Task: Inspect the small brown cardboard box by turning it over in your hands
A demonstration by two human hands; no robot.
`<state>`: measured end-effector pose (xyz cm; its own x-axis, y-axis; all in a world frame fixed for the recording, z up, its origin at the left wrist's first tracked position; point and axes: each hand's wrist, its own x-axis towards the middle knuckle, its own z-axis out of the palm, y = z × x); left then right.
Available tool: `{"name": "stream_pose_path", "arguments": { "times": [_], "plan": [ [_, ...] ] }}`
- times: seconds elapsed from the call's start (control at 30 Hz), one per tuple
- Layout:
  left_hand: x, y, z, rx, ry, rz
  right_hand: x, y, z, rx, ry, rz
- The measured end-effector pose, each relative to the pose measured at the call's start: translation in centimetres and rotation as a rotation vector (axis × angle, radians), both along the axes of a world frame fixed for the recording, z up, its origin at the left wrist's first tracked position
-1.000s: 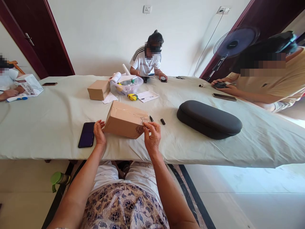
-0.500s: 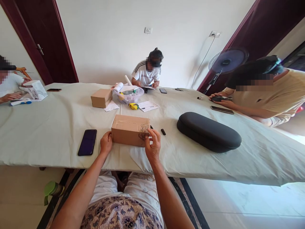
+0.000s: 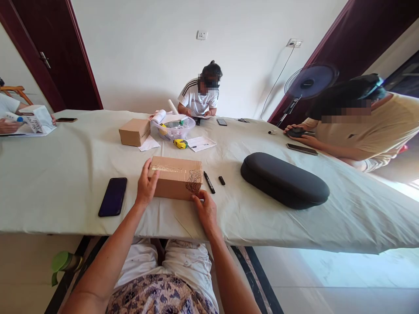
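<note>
A closed brown cardboard box (image 3: pixel 173 183) lies in front of me on the cloth-covered table, with a strip of shiny tape along its top. Black tangled lines, like a marker scribble, cover its right end across the top edge and front. My left hand (image 3: pixel 146 185) grips the left end, thumb over the top. My right hand (image 3: pixel 205 209) holds the lower right front corner, with some fingertips hidden behind the box end. Just right of the box lie a black marker (image 3: pixel 209 182), uncapped, and a short black cap (image 3: pixel 221 180).
A dark phone (image 3: pixel 113 197) lies left of the box, a long black case (image 3: pixel 284 179) to the right. Farther back are a smaller box (image 3: pixel 135 132), a filled plastic basket (image 3: pixel 176 133), a yellow tape measure (image 3: pixel 180 144) and paper (image 3: pixel 202 144). Several people sit around the table.
My left hand has risen from beside the box so its thumb lies over the top. My right hand has dropped from the scribbled area to the lower corner, uncovering the marker.
</note>
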<state>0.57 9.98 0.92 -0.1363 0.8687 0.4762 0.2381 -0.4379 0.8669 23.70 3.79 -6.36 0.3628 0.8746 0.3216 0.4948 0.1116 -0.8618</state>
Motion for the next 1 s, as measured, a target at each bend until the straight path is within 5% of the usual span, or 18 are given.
{"name": "stream_pose_path", "arguments": {
  "times": [0.37, 1.0],
  "plan": [
    [1.7, 0.5, -0.9, 0.169, 0.122, 0.134, -1.1, 0.2, -1.5, -0.011, -0.134, -0.048],
    [0.8, 1.1, -1.2, 0.205, 0.247, 0.093, -0.9, 0.1, -1.0, -0.020, -0.075, -0.062]
  ]
}}
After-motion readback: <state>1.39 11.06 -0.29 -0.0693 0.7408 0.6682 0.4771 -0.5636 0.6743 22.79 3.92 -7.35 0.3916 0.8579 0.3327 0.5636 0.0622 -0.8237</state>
